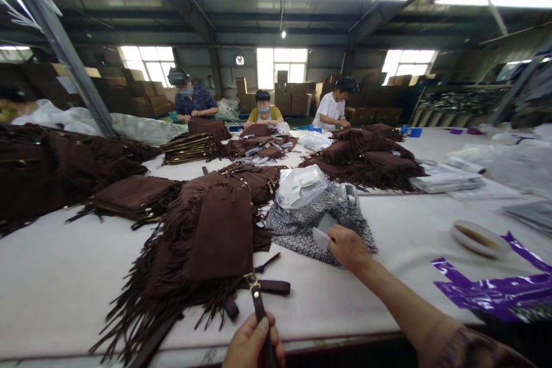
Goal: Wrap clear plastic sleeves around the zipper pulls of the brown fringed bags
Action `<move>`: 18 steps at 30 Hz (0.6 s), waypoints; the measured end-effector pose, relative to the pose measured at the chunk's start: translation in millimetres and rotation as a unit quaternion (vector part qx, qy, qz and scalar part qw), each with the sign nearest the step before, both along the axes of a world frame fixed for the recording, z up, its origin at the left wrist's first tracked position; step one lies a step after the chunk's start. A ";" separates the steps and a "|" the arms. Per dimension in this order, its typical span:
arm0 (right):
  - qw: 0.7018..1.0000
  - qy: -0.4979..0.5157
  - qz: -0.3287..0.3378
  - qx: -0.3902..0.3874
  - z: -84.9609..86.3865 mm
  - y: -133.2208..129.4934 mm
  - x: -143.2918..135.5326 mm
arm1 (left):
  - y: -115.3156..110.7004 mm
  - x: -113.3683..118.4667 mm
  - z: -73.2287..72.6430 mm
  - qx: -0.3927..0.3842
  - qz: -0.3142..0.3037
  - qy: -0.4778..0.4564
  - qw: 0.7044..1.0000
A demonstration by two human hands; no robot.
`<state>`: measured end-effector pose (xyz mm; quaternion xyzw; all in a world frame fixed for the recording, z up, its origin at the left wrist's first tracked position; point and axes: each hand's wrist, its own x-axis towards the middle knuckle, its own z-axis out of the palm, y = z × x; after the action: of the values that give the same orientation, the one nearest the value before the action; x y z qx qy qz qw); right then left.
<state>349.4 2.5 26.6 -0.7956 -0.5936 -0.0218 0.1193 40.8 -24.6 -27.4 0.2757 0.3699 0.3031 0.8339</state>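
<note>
At the table's near edge, my left hand (254, 342) is closed around a dark brown strap (257, 302). A gold clasp joins this strap to a brown fringed bag (222, 233), which lies on other fringed bags to the left. My right hand (348, 246) pinches a pale, flat card-like piece (323, 233); I cannot tell whether it is one layer or two. Below and behind that hand lies a bunched black-and-white patterned cloth (297, 230). A clear plastic bag with white contents (302, 184) rests on the cloth.
A tape roll (478, 238) and shiny purple plastic (487, 293) lie to the right. Brown bag piles (362, 155) cover the table's far side. Beyond them several people work, one in a white shirt (330, 109). Plastic wrap (513, 155) sits at far right.
</note>
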 end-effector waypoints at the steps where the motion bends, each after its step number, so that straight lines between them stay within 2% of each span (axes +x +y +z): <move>1: 0.999 0.040 0.008 0.010 -1.1 -13.2 -9.4 | -2.1 -0.3 4.5 0.001 0.006 -0.003 1.000; 3: 0.980 0.198 0.027 0.015 -4.2 -37.6 -33.4 | -5.2 -0.6 13.2 0.005 0.017 -0.002 1.000; 4: 0.953 0.301 0.028 0.006 -5.8 -48.0 -47.7 | -6.1 -0.4 17.2 0.008 0.019 0.001 1.000; 6: 0.877 0.479 0.012 -0.038 -8.2 -64.3 -78.4 | -6.9 0.4 23.7 0.013 0.015 0.007 1.000; 8: 0.811 0.580 -0.021 -0.080 -9.4 -74.2 -107.8 | -6.8 1.4 27.7 0.022 0.007 0.008 1.000; 10: 0.776 0.622 -0.032 -0.101 -10.3 -78.5 -130.7 | -6.8 1.8 29.5 0.031 -0.006 0.003 1.000; 11: 0.770 0.629 -0.031 -0.106 -11.1 -79.1 -139.0 | -7.1 1.5 30.0 0.036 -0.015 0.002 0.999; 13: 0.776 0.620 -0.013 -0.114 -13.6 -78.6 -148.8 | -8.1 0.3 31.0 0.056 -0.038 0.017 0.998; 16: 0.813 0.570 0.036 -0.116 -17.5 -76.1 -151.1 | -10.2 -2.5 33.5 0.105 -0.055 0.084 0.989; 18: 0.844 0.523 0.079 -0.087 -17.0 -72.7 -148.5 | -11.5 -4.2 35.2 0.128 -0.050 0.116 0.984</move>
<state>200.9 -70.2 9.7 -0.6463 -0.5038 0.4589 0.3433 36.7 -36.1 7.8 0.4313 0.4084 0.2715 0.7573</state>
